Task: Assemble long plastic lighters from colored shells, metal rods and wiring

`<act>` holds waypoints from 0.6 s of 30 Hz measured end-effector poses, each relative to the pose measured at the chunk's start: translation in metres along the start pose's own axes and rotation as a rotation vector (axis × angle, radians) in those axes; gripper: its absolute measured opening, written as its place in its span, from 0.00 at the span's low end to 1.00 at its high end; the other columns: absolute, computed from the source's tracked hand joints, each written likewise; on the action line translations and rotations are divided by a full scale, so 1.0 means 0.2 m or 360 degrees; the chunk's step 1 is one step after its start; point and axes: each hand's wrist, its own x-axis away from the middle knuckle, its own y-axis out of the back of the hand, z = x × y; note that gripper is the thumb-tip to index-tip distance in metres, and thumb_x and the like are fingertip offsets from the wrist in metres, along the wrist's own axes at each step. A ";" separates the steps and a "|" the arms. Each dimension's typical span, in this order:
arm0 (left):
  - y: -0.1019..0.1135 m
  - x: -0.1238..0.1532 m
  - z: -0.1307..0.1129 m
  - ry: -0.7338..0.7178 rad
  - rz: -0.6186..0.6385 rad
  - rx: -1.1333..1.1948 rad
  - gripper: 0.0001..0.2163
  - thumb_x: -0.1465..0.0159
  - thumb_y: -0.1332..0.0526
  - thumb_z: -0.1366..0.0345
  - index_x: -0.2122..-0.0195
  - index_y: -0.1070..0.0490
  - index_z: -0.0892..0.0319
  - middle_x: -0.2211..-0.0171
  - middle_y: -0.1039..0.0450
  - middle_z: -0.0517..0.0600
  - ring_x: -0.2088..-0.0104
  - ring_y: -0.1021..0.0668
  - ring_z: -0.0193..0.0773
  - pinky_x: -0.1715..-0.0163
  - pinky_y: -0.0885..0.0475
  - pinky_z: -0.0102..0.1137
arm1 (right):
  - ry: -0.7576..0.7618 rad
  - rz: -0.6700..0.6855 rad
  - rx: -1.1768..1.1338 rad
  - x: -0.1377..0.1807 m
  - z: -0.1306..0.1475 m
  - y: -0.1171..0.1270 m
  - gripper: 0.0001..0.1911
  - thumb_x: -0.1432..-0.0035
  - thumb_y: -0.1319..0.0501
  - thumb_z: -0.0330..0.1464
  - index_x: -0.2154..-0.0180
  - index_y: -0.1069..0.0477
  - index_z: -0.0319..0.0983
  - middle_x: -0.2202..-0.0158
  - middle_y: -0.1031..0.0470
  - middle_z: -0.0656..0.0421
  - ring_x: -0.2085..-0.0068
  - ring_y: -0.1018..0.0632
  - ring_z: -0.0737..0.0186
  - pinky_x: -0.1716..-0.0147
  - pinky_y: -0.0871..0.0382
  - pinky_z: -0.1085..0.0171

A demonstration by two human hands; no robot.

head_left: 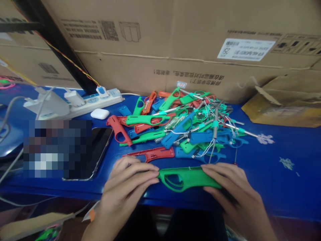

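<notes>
I hold a green plastic lighter shell lying crosswise above the front edge of the blue table. My left hand pinches its left end with curled fingers. My right hand grips its right end, fingers pressed on top. Just behind it lies a red shell. Farther back sits a heap of green, red and blue shells with metal rods and thin wires.
A phone lies to the left, with a white earbud case and a white power strip with plugs behind it. Large cardboard boxes wall the back. A torn brown carton sits at right.
</notes>
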 end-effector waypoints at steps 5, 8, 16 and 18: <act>-0.03 -0.02 -0.01 0.0018 0.0101 -0.0134 0.07 0.31 0.35 0.71 0.56 0.22 0.53 0.60 0.17 0.46 0.62 0.22 0.38 0.58 0.29 0.37 | -0.0070 0.0053 0.0049 -0.02 0.00 -0.01 0.15 0.31 0.38 0.36 0.44 0.27 0.48 0.47 0.21 0.58 0.46 0.22 0.53 0.47 0.30 0.53; -0.03 -0.02 -0.01 0.0019 0.0105 -0.0139 0.06 0.31 0.35 0.71 0.56 0.22 0.54 0.60 0.17 0.46 0.62 0.22 0.38 0.58 0.30 0.36 | -0.0115 0.0099 0.0031 -0.03 0.00 -0.02 0.15 0.31 0.38 0.36 0.44 0.28 0.49 0.46 0.22 0.58 0.44 0.22 0.53 0.45 0.30 0.53; -0.05 -0.01 -0.01 0.0058 0.0274 -0.0199 0.05 0.31 0.34 0.67 0.54 0.24 0.55 0.57 0.18 0.47 0.58 0.24 0.40 0.55 0.33 0.37 | -0.0215 0.0170 -0.0021 0.00 -0.02 -0.01 0.16 0.30 0.39 0.36 0.43 0.30 0.48 0.44 0.23 0.57 0.42 0.24 0.53 0.43 0.29 0.53; -0.05 -0.02 -0.01 0.0062 0.0307 -0.0215 0.05 0.30 0.35 0.67 0.54 0.24 0.55 0.55 0.19 0.47 0.56 0.25 0.41 0.53 0.34 0.38 | -0.0214 0.0168 -0.0008 0.00 -0.02 -0.01 0.16 0.30 0.39 0.37 0.42 0.30 0.48 0.44 0.23 0.58 0.42 0.24 0.54 0.44 0.29 0.53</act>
